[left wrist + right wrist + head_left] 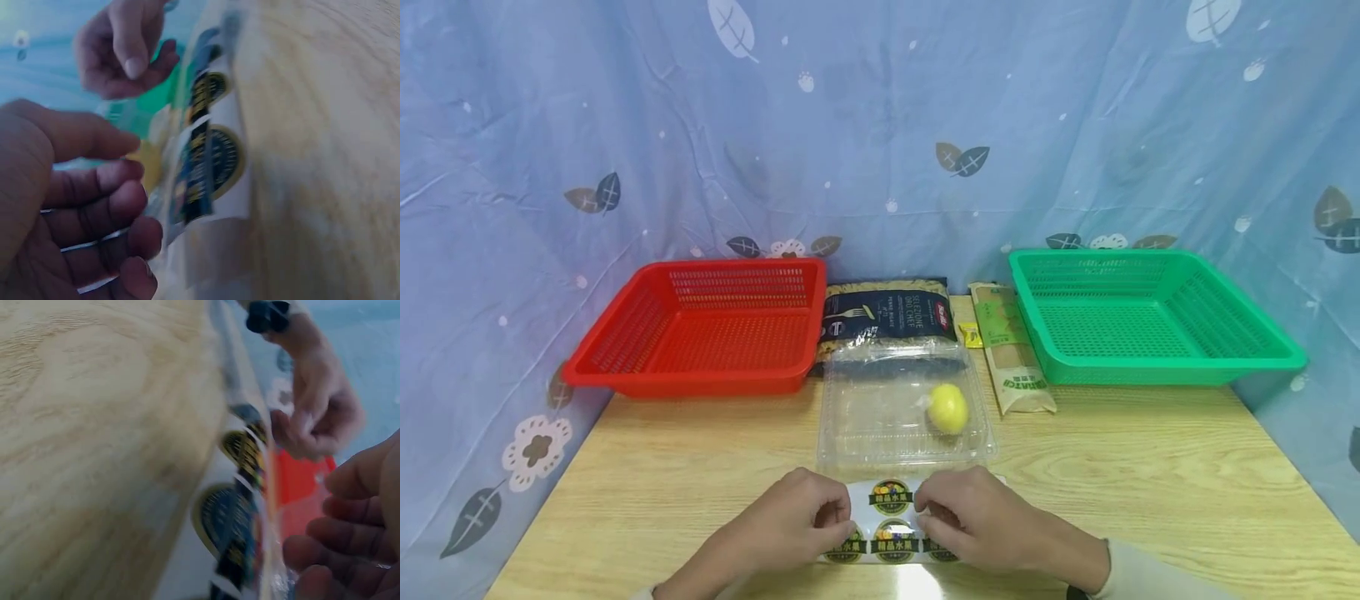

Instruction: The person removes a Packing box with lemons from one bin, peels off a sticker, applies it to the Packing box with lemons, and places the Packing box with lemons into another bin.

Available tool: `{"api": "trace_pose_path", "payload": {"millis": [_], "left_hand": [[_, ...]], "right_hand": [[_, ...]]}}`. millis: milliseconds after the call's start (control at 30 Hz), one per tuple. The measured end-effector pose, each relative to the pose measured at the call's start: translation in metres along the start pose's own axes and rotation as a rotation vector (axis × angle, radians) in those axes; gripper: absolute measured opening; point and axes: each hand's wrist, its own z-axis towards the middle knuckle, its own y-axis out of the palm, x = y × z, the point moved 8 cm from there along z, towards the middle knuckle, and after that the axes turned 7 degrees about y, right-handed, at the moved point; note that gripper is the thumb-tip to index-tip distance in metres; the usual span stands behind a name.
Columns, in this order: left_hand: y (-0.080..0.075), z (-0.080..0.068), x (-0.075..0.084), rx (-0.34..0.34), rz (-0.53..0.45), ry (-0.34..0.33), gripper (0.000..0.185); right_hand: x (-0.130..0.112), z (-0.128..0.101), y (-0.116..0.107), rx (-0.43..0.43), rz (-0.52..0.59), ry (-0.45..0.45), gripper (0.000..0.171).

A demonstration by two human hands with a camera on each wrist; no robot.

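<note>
Your wood desk meets a blue leaf-print curtain. Nearest, at six o'clock, lies the sticker sheet; your left hand is at its nine o'clock, your right hand at its three, hands apart, fingers loosely curled and free. Beyond, a lemon sits at the three-o'clock side of a clear plastic container. Farther: red basket at ten, pasta bag twelve, green basket two.

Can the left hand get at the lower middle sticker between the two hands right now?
Probably yes: in the head view the sticker lies on the white sheet, just beside the left hand; the right hand is close by but leaves it in sight.
</note>
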Motion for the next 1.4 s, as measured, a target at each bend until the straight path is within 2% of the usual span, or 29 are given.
{"api": "trace_pose_path", "payload": {"millis": [133, 233, 367, 533, 667, 900, 1133, 1400], "left_hand": [[0.008, 0.003, -0.001, -0.022, 0.129, -0.017, 0.031], [0.012, 0.004, -0.005, -0.035, 0.174, -0.038, 0.032], [0.016, 0.005, -0.009, -0.063, 0.222, -0.042, 0.031], [0.021, 0.007, -0.012, -0.127, 0.280, -0.036, 0.028], [0.022, 0.009, -0.014, -0.151, 0.294, -0.054, 0.026], [0.023, 0.010, -0.019, -0.149, 0.287, -0.074, 0.025], [0.021, 0.010, -0.017, -0.155, 0.293, -0.069, 0.025], [0.022, 0.010, -0.019, -0.171, 0.248, -0.080, 0.026]], "right_hand": [[0.003, 0.005, 0.021, -0.105, -0.066, 0.067, 0.006], [0.009, 0.006, 0.030, -0.143, -0.098, 0.130, 0.010], [0.019, 0.007, 0.035, -0.136, -0.110, 0.189, 0.012], [0.027, 0.007, 0.039, -0.121, -0.109, 0.201, 0.020], [0.033, 0.009, 0.044, -0.152, -0.139, 0.255, 0.029], [0.034, 0.013, 0.047, -0.222, -0.151, 0.309, 0.025], [0.036, 0.011, 0.047, -0.222, -0.121, 0.336, 0.030], [0.040, 0.009, 0.044, -0.200, -0.048, 0.431, 0.043]]}}
